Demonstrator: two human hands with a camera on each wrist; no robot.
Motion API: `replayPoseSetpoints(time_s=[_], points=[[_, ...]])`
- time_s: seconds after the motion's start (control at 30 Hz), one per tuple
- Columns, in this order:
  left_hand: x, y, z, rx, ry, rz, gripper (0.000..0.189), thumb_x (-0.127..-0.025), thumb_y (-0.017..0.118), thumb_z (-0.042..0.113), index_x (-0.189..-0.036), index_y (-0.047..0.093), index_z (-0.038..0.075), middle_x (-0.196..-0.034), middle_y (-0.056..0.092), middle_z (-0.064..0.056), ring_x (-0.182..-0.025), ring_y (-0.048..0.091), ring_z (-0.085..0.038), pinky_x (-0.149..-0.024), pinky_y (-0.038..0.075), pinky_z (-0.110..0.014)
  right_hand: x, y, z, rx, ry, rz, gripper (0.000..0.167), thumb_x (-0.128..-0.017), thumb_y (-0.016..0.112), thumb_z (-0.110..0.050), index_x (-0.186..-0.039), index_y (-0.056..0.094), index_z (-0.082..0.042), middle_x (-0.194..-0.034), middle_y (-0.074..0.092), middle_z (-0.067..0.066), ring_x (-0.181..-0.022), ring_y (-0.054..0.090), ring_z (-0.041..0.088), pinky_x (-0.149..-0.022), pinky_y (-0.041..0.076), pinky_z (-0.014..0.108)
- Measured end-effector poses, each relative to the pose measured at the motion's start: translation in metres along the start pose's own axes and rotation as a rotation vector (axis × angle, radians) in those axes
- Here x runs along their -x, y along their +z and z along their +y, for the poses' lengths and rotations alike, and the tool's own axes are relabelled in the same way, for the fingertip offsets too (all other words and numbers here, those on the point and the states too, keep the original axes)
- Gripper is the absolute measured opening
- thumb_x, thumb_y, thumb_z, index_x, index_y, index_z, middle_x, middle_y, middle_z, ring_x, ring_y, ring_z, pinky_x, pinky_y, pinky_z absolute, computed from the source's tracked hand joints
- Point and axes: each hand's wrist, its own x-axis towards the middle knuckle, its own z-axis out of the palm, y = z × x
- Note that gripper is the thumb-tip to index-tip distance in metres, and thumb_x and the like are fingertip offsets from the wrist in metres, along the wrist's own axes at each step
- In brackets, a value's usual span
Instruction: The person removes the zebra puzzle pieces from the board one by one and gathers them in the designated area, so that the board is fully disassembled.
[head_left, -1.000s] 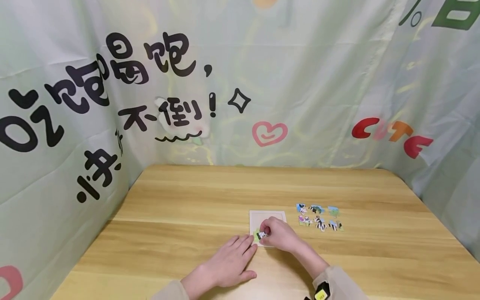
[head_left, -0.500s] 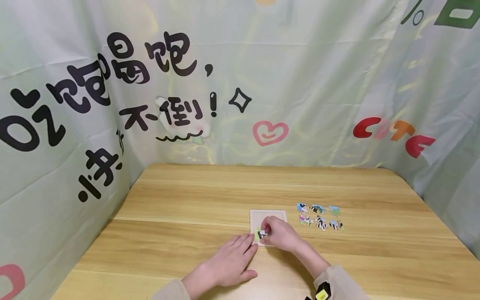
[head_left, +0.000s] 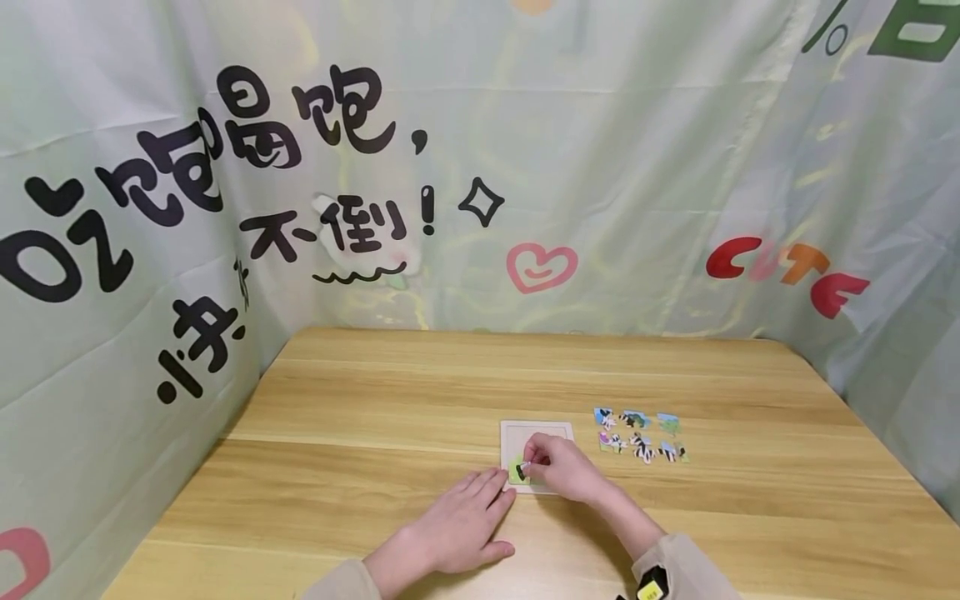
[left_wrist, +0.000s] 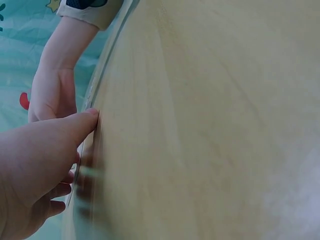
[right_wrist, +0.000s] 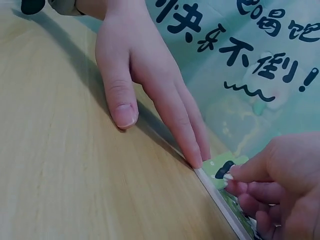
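Note:
A square puzzle tray (head_left: pixel 566 429) with a pale rim lies on the table, both hands at it. In its near left corner sits a green jigsaw piece (right_wrist: pixel 212 167) with a black and white print, also partly visible in the head view. My right hand (head_left: pixel 566 471) is over the tray, thumb and fingers curled and pinching a puzzle piece at the green one's right side; the fingers hide much of it. My left hand (head_left: pixel 465 521) lies flat on the table, fingers straight, fingertips touching the tray's left edge. More green print (right_wrist: pixel 242 212) shows beneath the right fingers.
Right of the tray, several loose jigsaw pieces (head_left: pixel 642 448) with blue, green and black-and-white prints lie in two rows. The wooden table (head_left: pixel 360 392) ends at a printed fabric curtain (head_left: pixel 630 167) behind and at both sides.
My right hand's fingers have shifted slightly over the piece, covering more of its white part. The left hand stays in place at the tray's edge, and the loose pieces have not moved.

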Motion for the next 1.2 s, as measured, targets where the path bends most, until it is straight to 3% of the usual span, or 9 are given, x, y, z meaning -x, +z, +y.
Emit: replayPoseSetpoints(time_s=[0.33,0.47,0.7,1.0,1.2], points=[[-0.001,0.000,0.000,0.033,-0.012,-0.023,0.070,-0.093,0.034,0.058,-0.140,0.040,0.007,-0.147,0.031,-0.016,-0.136,0.027,-0.026,-0.109,0.026,-0.039,0.003,-0.011,0.009,-0.241,0.116,0.070,0.011,-0.081,0.067,-0.005,-0.084,0.057,-0.002,-0.069,0.057,0.001,-0.064,0.051,0.015,-0.057,0.042,0.023],[-0.001,0.001,0.000,0.033,-0.010,-0.020,0.070,-0.093,0.034,0.058,-0.140,0.040,0.007,-0.147,0.031,-0.016,-0.135,0.027,-0.027,-0.109,0.026,-0.039,0.009,-0.021,0.008,-0.269,0.136,0.097,0.013,-0.081,0.068,-0.005,-0.086,0.057,0.000,-0.071,0.059,0.003,-0.066,0.053,0.016,-0.058,0.042,0.022],[-0.002,0.001,0.000,0.033,-0.014,-0.020,0.070,-0.093,0.035,0.058,-0.140,0.040,0.007,-0.146,0.032,-0.016,-0.135,0.028,-0.027,-0.109,0.026,-0.039,0.021,-0.042,0.029,-0.300,0.206,0.143,0.015,-0.080,0.069,-0.007,-0.089,0.058,0.001,-0.073,0.058,0.004,-0.065,0.053,0.017,-0.054,0.044,0.024],[-0.001,0.000,0.000,0.028,-0.015,-0.023,0.070,-0.093,0.034,0.058,-0.140,0.039,0.007,-0.146,0.031,-0.016,-0.135,0.027,-0.027,-0.109,0.026,-0.039,0.044,-0.072,0.050,-0.205,0.302,0.190,0.018,-0.080,0.070,-0.011,-0.091,0.062,0.001,-0.073,0.061,0.002,-0.061,0.052,0.014,-0.052,0.044,0.024],[-0.001,0.001,0.001,0.028,-0.019,-0.027,0.070,-0.093,0.034,0.058,-0.140,0.039,0.007,-0.146,0.031,-0.016,-0.135,0.027,-0.027,-0.109,0.026,-0.039,0.058,-0.082,0.059,-0.145,0.252,0.138,0.013,-0.081,0.067,-0.005,-0.088,0.062,0.003,-0.069,0.058,0.004,-0.057,0.050,0.012,-0.049,0.044,0.024]])
